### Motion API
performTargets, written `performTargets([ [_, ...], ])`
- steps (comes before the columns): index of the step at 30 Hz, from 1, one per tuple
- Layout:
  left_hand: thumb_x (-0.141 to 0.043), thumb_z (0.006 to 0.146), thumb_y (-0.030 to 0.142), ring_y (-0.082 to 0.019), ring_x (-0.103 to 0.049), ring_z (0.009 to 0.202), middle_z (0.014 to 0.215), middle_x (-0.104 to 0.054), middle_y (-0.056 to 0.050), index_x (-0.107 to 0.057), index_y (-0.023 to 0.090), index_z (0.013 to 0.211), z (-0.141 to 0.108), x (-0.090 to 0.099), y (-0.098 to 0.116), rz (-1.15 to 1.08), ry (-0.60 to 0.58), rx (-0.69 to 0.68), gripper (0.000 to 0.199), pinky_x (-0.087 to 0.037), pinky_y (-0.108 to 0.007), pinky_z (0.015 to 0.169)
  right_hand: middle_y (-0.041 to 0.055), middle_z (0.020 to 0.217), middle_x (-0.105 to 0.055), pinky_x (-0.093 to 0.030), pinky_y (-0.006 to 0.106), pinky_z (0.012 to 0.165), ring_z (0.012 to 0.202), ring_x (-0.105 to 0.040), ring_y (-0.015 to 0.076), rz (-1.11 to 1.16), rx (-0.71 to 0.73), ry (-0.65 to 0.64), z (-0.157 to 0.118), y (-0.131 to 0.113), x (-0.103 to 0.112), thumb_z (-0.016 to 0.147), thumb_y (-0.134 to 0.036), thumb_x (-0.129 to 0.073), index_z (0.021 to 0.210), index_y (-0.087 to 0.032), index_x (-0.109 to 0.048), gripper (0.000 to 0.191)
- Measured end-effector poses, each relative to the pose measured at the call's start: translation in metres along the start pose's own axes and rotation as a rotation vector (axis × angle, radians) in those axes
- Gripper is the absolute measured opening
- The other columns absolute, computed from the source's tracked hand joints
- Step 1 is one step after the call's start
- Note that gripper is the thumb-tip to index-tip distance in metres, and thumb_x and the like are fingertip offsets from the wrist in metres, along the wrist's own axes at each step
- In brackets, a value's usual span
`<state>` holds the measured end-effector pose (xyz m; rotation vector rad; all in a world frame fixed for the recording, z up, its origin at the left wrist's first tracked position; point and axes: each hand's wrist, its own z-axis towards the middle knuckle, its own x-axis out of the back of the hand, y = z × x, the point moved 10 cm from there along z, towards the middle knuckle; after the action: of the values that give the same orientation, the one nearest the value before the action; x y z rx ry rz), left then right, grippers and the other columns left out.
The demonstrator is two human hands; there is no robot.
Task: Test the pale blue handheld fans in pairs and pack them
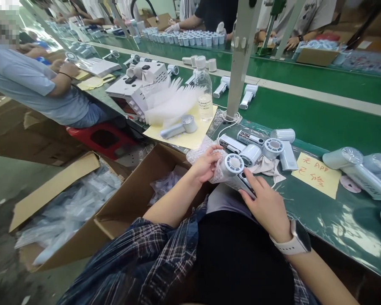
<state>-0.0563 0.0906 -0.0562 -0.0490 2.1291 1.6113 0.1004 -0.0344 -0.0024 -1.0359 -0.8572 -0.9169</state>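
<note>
Both my hands are on a light-blue handheld fan (234,163) in front of me, above the bench's near edge. My left hand (206,166) is closed around a crumpled bubble-wrap bag (220,170) at the fan's head. With the fingers of my right hand (266,199) I grip the fan's handle, which has a dark panel. Just beyond lie more handheld fans (273,147), some with dark panels showing, and a grey cloth (268,168).
To the left, cardboard boxes (114,212) hold bagged items. A plastic bottle (205,95) and foam sleeves (174,103) stand by a metal post (241,59). A handwritten yellow note (317,174) lies right, beside wrapped fans (365,178). A co-worker (34,84) sits left; others work across the green belt (305,95).
</note>
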Motion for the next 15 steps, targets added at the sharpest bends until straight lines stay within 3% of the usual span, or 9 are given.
performTargets([
  [2,-0.078,0.078,0.034,-0.007,-0.034,0.052,0.070,-0.047,0.010,-0.052,0.024,0.116,-0.005,0.004,0.012,0.044,0.011,-0.052,0.047,-0.024,-0.020,0.051,0.0088,0.098,-0.072,-0.043,0.033,0.053,0.067,-0.066,0.0214,-0.154,0.063,-0.028,0.003,-0.014,-0.001,0.107,-0.029,-0.055,0.158,-0.021,-0.058,0.051],
  [4,-0.073,0.084,0.029,-0.008,-0.042,0.057,0.073,-0.050,0.009,-0.051,0.024,0.123,-0.019,-0.004,0.035,0.230,-0.027,-0.181,0.045,-0.033,-0.020,0.055,0.0086,0.096,-0.071,-0.040,0.033,0.052,0.069,-0.065,0.0218,-0.268,0.126,-0.055,0.004,-0.030,0.000,0.106,-0.020,-0.056,0.158,-0.021,-0.057,0.053],
  [8,-0.052,0.099,0.019,-0.015,-0.064,0.081,0.088,-0.065,0.001,-0.053,0.023,0.133,-0.069,-0.066,0.069,0.944,-0.318,-0.543,0.034,-0.053,-0.029,0.078,0.0141,0.102,-0.075,-0.045,0.034,0.058,0.083,-0.069,0.0267,-0.249,0.171,-0.170,0.012,-0.050,0.001,0.098,-0.008,-0.056,0.140,-0.021,-0.070,0.046],
  [11,-0.042,0.104,0.012,-0.020,-0.069,0.093,0.103,-0.074,-0.006,-0.055,0.021,0.135,-0.103,-0.099,0.079,1.309,-0.445,-0.824,0.035,-0.057,-0.033,0.086,0.0159,0.107,-0.078,-0.051,0.034,0.063,0.087,-0.071,0.0283,0.187,-0.066,-0.195,0.028,-0.025,0.008,0.097,-0.024,-0.065,0.122,-0.019,-0.076,0.028],
  [13,-0.042,0.104,0.010,-0.019,-0.070,0.093,0.104,-0.075,-0.007,-0.053,0.021,0.139,-0.109,-0.100,0.089,1.399,-0.390,-0.911,0.038,-0.058,-0.033,0.085,0.0122,0.099,-0.078,-0.049,0.032,0.055,0.071,-0.068,0.0232,0.690,-0.322,-0.202,0.031,-0.001,0.008,0.099,-0.043,-0.066,0.125,-0.017,-0.074,0.038],
  [15,-0.046,0.104,0.011,-0.017,-0.070,0.087,0.099,-0.074,-0.003,-0.051,0.024,0.142,-0.105,-0.092,0.103,1.344,-0.336,-0.865,0.040,-0.058,-0.031,0.081,0.0076,0.093,-0.075,-0.044,0.027,0.047,0.063,-0.065,0.0184,1.219,-0.465,-0.282,0.028,-0.006,0.003,0.098,-0.055,-0.066,0.135,-0.018,-0.069,0.053],
])
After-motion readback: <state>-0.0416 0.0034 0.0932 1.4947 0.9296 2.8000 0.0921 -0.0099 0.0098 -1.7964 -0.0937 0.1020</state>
